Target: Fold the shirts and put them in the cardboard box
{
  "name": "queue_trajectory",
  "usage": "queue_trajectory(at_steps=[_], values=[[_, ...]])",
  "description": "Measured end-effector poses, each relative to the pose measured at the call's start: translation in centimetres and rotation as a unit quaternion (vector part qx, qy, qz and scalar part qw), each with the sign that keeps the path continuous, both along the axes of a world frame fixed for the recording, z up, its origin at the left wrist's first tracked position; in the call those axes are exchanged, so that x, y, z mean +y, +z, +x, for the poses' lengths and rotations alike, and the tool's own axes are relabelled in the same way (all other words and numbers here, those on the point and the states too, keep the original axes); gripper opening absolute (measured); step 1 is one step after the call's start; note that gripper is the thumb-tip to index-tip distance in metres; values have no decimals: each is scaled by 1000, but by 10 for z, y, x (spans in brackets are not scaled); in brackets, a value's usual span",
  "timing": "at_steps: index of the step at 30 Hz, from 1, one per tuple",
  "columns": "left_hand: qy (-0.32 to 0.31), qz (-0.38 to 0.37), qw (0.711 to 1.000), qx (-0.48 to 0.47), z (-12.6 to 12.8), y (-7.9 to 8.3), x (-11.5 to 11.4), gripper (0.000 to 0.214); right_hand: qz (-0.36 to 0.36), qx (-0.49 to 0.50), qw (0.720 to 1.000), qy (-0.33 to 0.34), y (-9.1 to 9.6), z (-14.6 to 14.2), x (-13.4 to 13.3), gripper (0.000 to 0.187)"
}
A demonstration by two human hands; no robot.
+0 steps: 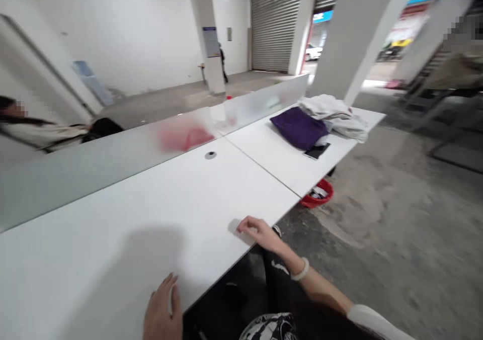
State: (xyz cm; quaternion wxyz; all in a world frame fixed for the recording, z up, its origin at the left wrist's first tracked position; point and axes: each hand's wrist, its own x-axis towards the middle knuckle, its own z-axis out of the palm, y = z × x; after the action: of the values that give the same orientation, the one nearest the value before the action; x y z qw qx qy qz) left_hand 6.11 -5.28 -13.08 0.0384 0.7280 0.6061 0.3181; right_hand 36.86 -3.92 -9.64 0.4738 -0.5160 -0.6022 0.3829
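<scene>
My left hand [164, 307] is at the near edge of a white table [181, 199], its fingers stretched out and the thumb a little apart. It holds nothing. My right hand [260, 232], with a pale band [301, 269] round the wrist, is farther along the same edge. Its fingers are loosely bent over the tabletop, with a gap by the thumb and nothing visible between them. Well beyond my right hand, a folded purple cloth [300, 128] and a crumpled white garment [332, 111] lie on the adjoining tabletop. A dark, flat, phone-like object [317, 151] is beside the purple cloth.
A frosted divider [113, 161] runs along the table's far side, with a blurred red shape behind it. A cable hole [210, 155] is in the tabletop. Below the right edge stands a red bin [319, 194]. A person [41, 129] reclines at far left.
</scene>
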Motion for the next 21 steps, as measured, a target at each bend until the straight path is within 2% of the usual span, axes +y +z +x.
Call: queue_trajectory(at_steps=[3,6,10,14,18,21], values=[[-136,6,991,5,74,-17,25,40,-5,-106,978,-179,-6,82,15,21],[-171,25,985,24,111,-28,35,42,-24,-239,921,-308,-3,163,37,23],[-182,46,982,25,114,-32,38,40,-65,-309,866,-387,14,259,79,29],[-191,53,980,34,112,-34,39,36,-122,-372,808,-441,35,335,121,34],[-132,74,989,6,116,-39,43,38,-184,-409,752,-483,44,380,145,38],[-152,75,985,8,111,-45,47,38,-236,-417,723,-498,40,396,155,37]])
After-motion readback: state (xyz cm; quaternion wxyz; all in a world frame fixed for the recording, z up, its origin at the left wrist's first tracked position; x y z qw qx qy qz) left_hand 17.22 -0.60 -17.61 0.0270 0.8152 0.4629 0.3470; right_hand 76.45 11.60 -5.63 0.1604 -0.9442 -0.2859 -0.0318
